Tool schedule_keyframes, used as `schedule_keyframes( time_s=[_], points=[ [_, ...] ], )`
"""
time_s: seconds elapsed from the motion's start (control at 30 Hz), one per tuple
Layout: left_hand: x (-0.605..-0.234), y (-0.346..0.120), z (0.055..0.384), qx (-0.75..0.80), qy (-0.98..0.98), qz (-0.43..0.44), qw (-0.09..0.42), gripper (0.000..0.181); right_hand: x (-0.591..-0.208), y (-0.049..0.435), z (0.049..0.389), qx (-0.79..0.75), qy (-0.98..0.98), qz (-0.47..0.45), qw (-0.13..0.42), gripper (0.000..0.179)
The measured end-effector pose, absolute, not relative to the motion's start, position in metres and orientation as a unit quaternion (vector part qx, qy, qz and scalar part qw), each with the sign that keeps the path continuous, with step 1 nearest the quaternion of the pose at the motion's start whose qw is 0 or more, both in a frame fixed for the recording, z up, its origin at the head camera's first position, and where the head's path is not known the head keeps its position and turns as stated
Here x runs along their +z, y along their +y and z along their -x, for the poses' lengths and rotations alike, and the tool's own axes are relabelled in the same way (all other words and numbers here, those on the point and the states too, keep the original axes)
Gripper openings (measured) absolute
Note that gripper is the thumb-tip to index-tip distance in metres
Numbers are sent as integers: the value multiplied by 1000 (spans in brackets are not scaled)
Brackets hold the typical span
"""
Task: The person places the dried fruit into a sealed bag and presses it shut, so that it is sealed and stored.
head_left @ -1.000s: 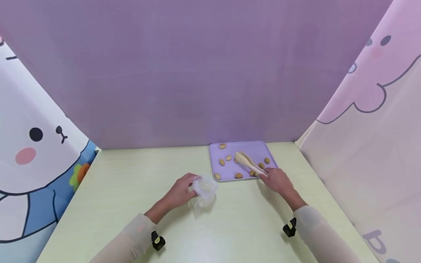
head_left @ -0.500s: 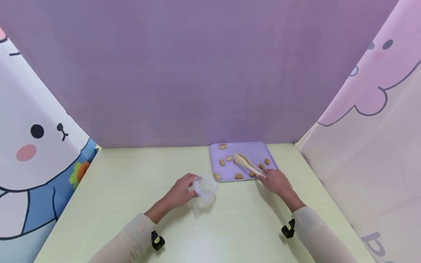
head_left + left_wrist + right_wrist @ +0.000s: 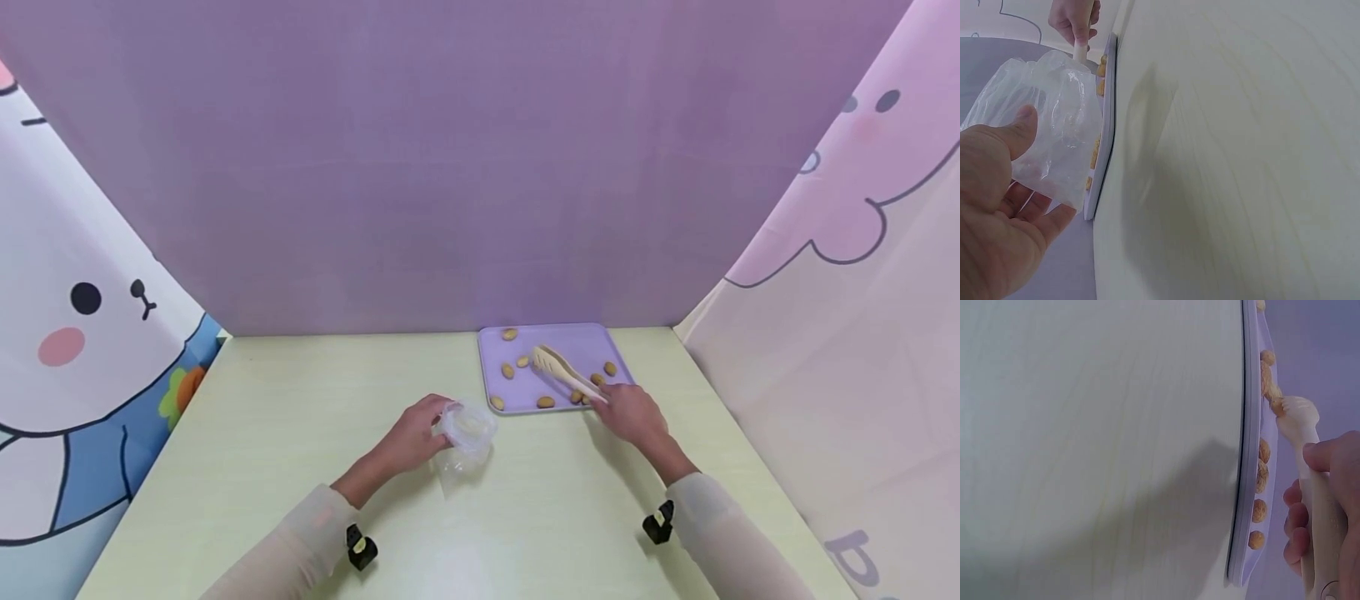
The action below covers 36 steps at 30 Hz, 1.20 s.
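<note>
In the head view my left hand (image 3: 408,433) holds a clear plastic bag (image 3: 468,429) above the table, its mouth open. The left wrist view shows the thumb on the near side of the bag (image 3: 1063,119) and fingers at its lower edge. My right hand (image 3: 630,410) grips beige tongs (image 3: 562,372) over the purple tray (image 3: 585,337). Brown, rough-shelled nuts that look like peanuts (image 3: 545,402) lie scattered in the tray. In the right wrist view the tong head (image 3: 1299,414) meets a peanut (image 3: 1277,405); whether it is clamped I cannot tell.
The tray sits at the back of the pale table (image 3: 322,400), close to a purple backdrop (image 3: 450,183). Printed cartoon curtains hang at the left (image 3: 112,333) and right (image 3: 847,333). Each sleeve has a small black camera near the wrist.
The tong head shifts slightly left over the tray, and its arms look a little wider apart than half a second ago. The left hand and bag stay in place.
</note>
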<state>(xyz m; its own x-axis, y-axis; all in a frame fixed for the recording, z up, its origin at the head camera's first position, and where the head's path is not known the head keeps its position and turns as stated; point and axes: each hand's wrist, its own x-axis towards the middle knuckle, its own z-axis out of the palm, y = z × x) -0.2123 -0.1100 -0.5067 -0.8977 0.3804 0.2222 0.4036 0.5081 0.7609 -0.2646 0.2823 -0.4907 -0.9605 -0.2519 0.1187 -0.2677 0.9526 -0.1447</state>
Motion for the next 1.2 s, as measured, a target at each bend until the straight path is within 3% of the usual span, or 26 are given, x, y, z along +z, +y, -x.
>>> schedule_keyframes(
  time_s=[0.6,1.2],
  points=[
    [-506,-107,213,-437,-871,224,11,42,-478,286,255,110,-981,-147,55,43],
    [-504,-106,215,-449,-867,215,-3,43,-464,279,243,132,-969,-187,93,41]
  ],
)
